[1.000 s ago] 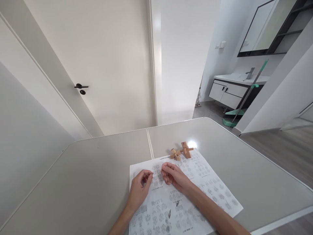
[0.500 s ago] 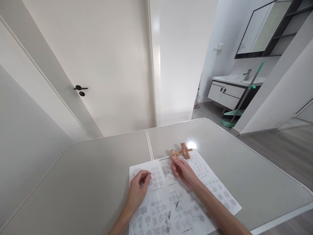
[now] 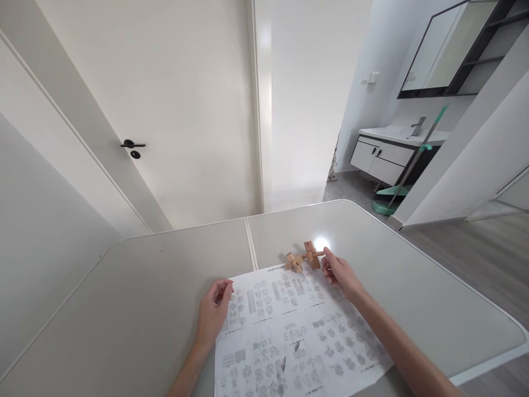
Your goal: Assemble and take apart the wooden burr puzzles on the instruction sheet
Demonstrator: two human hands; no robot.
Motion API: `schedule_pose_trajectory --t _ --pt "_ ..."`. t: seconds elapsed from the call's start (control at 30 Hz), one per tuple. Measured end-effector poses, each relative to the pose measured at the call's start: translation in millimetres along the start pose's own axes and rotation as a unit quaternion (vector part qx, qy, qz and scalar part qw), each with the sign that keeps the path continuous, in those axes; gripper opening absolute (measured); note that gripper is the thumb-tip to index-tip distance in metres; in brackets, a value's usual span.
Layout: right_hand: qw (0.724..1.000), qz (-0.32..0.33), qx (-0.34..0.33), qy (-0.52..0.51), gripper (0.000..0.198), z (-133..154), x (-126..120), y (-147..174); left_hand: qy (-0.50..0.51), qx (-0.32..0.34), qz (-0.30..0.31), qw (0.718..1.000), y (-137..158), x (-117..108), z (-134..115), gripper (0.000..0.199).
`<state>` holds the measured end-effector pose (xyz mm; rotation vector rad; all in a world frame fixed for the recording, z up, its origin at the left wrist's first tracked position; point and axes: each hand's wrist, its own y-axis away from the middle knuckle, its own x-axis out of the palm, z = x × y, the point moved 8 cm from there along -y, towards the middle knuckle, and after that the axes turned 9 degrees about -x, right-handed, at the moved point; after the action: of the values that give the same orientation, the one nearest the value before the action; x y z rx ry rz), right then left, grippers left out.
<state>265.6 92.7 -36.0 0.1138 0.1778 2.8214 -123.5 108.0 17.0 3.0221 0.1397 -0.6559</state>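
Note:
My right hand (image 3: 341, 275) is closed, thumb and forefinger at the end of a thin stick on a wooden interlocking puzzle (image 3: 311, 255). Flat wooden blocks cross around that stick; one bears a dark mark. Just left of it, and seeming to touch it, lies a second wooden block puzzle (image 3: 293, 263) at the top edge of a printed sheet (image 3: 264, 325). Rows of small grey drawings cover the sheet. My left hand (image 3: 214, 311) rests at the sheet's upper left corner with fingers curled, thumb and forefinger together; whether they pinch anything is hidden.
The sheet lies on a grey table (image 3: 124, 309) with a pale rim and a seam (image 3: 250, 242) across its top. Behind stands a white door with a black handle (image 3: 132, 144). To the right are a washbasin cabinet (image 3: 382, 154) and a green dustpan (image 3: 384, 207).
My right hand has moved right, from the left wooden puzzle to the stick of the right one. My left hand has slid left to the sheet's corner.

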Motion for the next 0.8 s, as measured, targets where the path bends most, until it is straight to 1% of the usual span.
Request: schedule_pose_trajectory --t 0.07,0.1,0.2,0.3,0.37,0.47,0.5,0.53,0.63,0.7,0.73,0.8 --pt "0.998 0.04 0.055 -0.013 0.049 -8.1 4.9 -8.7 -0.002 -0.006 0.002 1.0 0.1 -0.1 0.3 0.034" --pt "0.996 0.05 0.071 -0.019 0.047 -9.9 6.3 -12.4 -0.004 -0.008 0.005 1.0 0.3 0.5 0.6 0.034" --pt "0.994 0.061 0.081 -0.027 0.039 -8.7 8.2 -20.7 -0.009 -0.008 0.013 1.0 0.7 2.5 1.7 0.034" --pt "0.996 0.056 0.071 -0.024 0.032 -3.3 6.0 -20.6 -0.016 -0.003 0.013 1.0 0.5 3.5 2.5 0.034" --pt "0.998 0.041 0.054 -0.019 0.031 3.3 2.9 -14.4 -0.02 0.001 0.013 1.0 0.8 4.0 2.0 0.033" --pt "1.0 0.012 0.004 -0.006 0.038 21.3 3.1 4.2 -0.03 0.009 0.014 0.999 4.2 4.7 -2.7 0.031" --pt "0.999 0.006 -0.033 0.014 0.041 31.7 6.2 11.9 -0.038 0.016 0.012 0.999 6.3 4.7 -6.1 0.03" --pt "0.997 0.015 -0.065 0.026 0.043 41.1 13.6 20.5 -0.048 0.027 0.009 0.998 9.1 4.8 -10.5 0.029" --pt "0.989 0.105 -0.1 0.025 0.049 54.7 53.2 46.7 -0.07 0.077 0.01 0.995 19.7 8.6 -26.7 0.028" --pt "0.978 0.189 -0.088 0.008 0.053 51.4 86.2 62.8 -0.061 0.1 0.035 0.993 26.2 15.2 -33.4 0.028" --pt "0.97 0.228 -0.083 -0.002 0.055 47.8 101.7 69.8 -0.046 0.101 0.056 0.992 28.5 19.4 -34.0 0.028" --pt "0.952 0.299 -0.061 -0.028 0.057 37.0 129.6 81.8 -0.004 0.083 0.102 0.991 31.0 27.6 -30.0 0.032"
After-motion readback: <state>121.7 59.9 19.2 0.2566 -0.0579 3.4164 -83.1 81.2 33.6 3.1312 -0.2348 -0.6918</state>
